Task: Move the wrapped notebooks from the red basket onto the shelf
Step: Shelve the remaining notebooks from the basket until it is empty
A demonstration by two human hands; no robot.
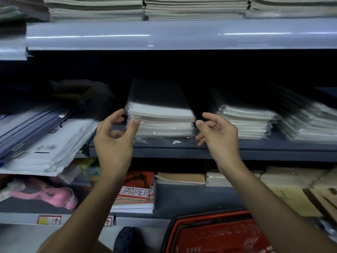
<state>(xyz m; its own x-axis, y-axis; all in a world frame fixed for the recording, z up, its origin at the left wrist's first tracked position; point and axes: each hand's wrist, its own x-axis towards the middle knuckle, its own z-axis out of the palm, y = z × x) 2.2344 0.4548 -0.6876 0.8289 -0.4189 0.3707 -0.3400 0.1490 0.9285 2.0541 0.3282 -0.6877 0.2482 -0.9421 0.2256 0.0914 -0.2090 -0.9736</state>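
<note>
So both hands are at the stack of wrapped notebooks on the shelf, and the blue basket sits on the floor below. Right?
Not quite: the basket is red, not blue, as the head view shows. The rest holds: the left hand and right hand are at either side of the stack of wrapped notebooks on the shelf.

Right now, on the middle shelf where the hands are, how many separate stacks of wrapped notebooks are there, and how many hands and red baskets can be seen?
Stacks of wrapped notebooks on the middle shelf: 3 (centre, right, far right)
Hands: 2 (left hand, right hand)
Red basket: 1
Total: 6
</note>
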